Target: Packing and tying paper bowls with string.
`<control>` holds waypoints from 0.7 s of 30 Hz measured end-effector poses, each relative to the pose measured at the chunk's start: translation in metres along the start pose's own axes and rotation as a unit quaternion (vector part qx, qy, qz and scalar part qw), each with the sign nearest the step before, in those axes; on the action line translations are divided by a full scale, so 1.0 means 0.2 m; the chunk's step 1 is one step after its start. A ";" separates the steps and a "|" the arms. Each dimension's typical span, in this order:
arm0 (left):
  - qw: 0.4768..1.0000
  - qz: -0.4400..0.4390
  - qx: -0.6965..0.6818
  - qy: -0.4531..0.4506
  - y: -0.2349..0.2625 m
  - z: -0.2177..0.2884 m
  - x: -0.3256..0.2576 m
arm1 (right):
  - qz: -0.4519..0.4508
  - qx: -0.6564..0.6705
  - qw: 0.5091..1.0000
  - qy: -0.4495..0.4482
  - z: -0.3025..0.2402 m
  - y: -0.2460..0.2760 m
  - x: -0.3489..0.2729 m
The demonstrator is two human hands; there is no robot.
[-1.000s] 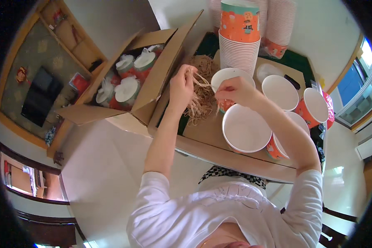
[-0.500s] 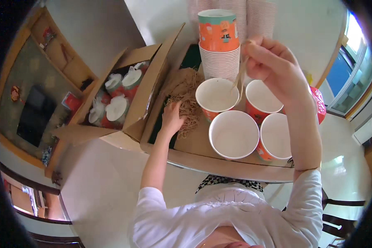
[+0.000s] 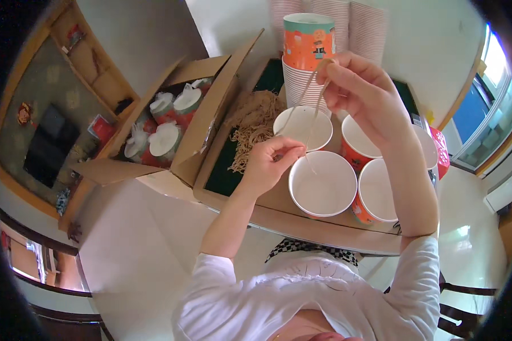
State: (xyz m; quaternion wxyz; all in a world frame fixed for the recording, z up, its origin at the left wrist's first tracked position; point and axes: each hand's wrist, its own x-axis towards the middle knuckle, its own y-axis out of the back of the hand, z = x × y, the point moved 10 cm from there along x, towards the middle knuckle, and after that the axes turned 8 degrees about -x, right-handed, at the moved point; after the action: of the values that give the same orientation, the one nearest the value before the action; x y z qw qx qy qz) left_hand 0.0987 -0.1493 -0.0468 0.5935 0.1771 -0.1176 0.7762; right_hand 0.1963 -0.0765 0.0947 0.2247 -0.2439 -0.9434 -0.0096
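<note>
Between my two hands, above white-lined paper tubs, hangs a thin tan string (image 3: 316, 113), looped double. High up, my right hand (image 3: 365, 94) pinches the top of the loop. Lower down, my left hand (image 3: 273, 166) has thumb and fingers pressed together on a lower part of the string. To its left lies a loose, tangled pile of tan strings (image 3: 259, 113). Below the string stand a back tub (image 3: 303, 126) and a front tub (image 3: 323, 184). Several more tubs, such as this orange one (image 3: 375, 190), stand partly hidden behind my right forearm.
An open cardboard box (image 3: 219, 108) on the left holds several wrapped tubs. Behind the tubs rises a stack of nested tubs (image 3: 307, 42), with taller stacks (image 3: 367, 34) by the wall. Cardboard (image 3: 301, 224) covers the table's front. Chairs (image 3: 466, 290) stand at lower right.
My left hand has left the string pile and moved right to the hanging string, where it now pinches. My right hand has shifted slightly left, still holding the string up.
</note>
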 end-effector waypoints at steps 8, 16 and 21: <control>0.994 0.012 -0.076 0.080 -0.07 -0.05 -0.04 | -0.044 -0.003 0.998 -0.049 0.14 -0.05 0.01; 0.990 0.015 -0.099 0.102 0.04 -0.27 -0.23 | -0.022 0.024 0.998 -0.053 0.17 0.04 0.06; 0.983 0.058 -0.078 0.153 0.16 -0.43 -0.42 | -0.036 0.020 0.995 -0.090 0.29 0.00 0.10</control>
State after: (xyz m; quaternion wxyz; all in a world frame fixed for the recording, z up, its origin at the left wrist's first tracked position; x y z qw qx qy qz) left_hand 0.0761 -0.1978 -0.1598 0.5706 0.0022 -0.0958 0.8156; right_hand 0.1565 -0.0606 0.0505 0.1436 -0.2048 -0.9679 0.0235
